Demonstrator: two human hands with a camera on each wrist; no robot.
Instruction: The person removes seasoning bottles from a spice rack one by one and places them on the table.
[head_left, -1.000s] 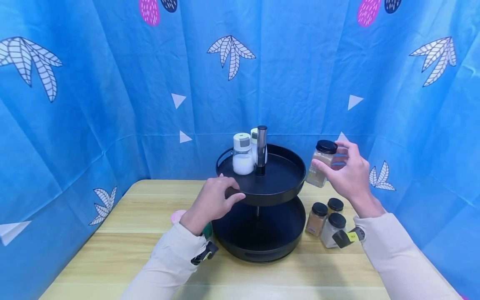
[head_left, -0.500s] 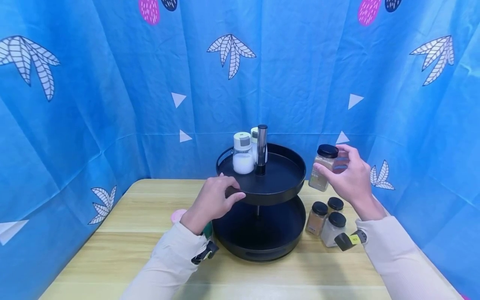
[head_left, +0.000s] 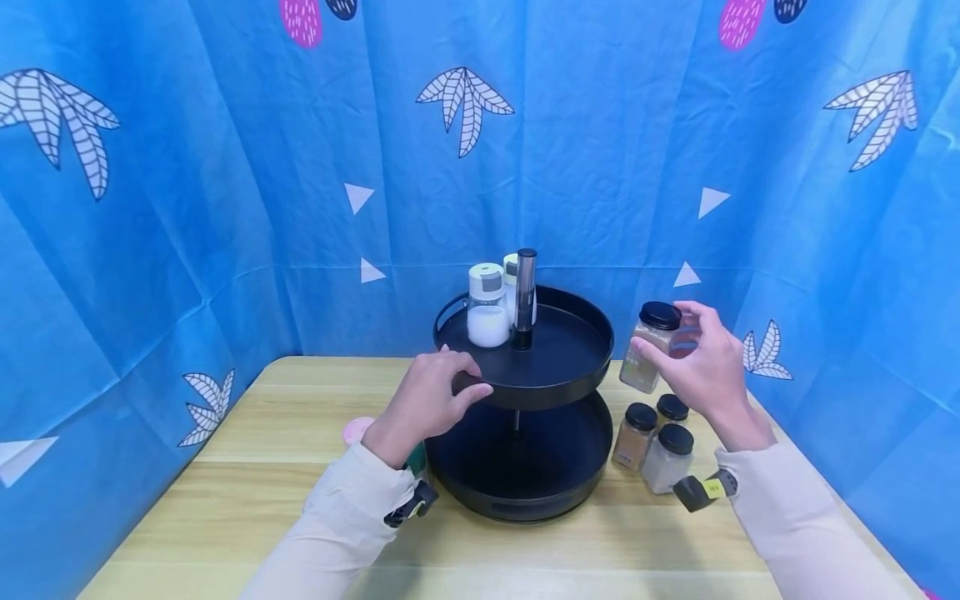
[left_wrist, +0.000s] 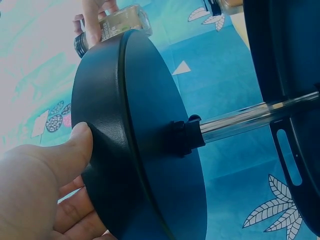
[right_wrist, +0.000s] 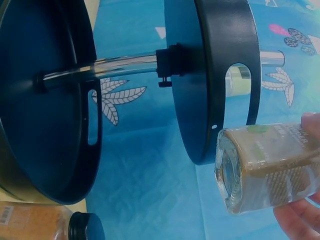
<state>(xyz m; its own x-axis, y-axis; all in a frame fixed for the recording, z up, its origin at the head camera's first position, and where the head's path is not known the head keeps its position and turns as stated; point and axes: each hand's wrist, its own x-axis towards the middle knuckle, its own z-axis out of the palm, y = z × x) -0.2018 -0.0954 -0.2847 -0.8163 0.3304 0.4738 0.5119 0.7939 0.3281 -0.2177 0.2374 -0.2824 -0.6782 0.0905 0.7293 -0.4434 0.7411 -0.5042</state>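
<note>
My right hand (head_left: 705, 362) holds a square glass spice jar (head_left: 647, 354) with a black lid and tan powder inside, raised beside the upper tier. In the right wrist view the base of the jar (right_wrist: 267, 167) faces the tier's outer wall. My left hand (head_left: 431, 400) grips the near-left rim of the black two-tier turntable rack (head_left: 555, 392); its thumb presses the wall in the left wrist view. Two white-capped shakers stand on the upper tier: the front shaker (head_left: 487, 308) holds white grains, and the rear one is partly hidden by the metal post (head_left: 527, 292).
Three black-lidded jars stand on the wooden table (head_left: 262, 492) right of the rack, among them an orange-brown jar (head_left: 632, 437) and a pale jar (head_left: 667, 462). A pink lid (head_left: 357, 429) and something green are partly hidden behind the left wrist. Blue curtain (head_left: 585, 167) surrounds the table.
My right hand has lowered the spice jar a little and shifted it slightly right. The left hand keeps its grip on the rim, and the rack and other jars stay put.
</note>
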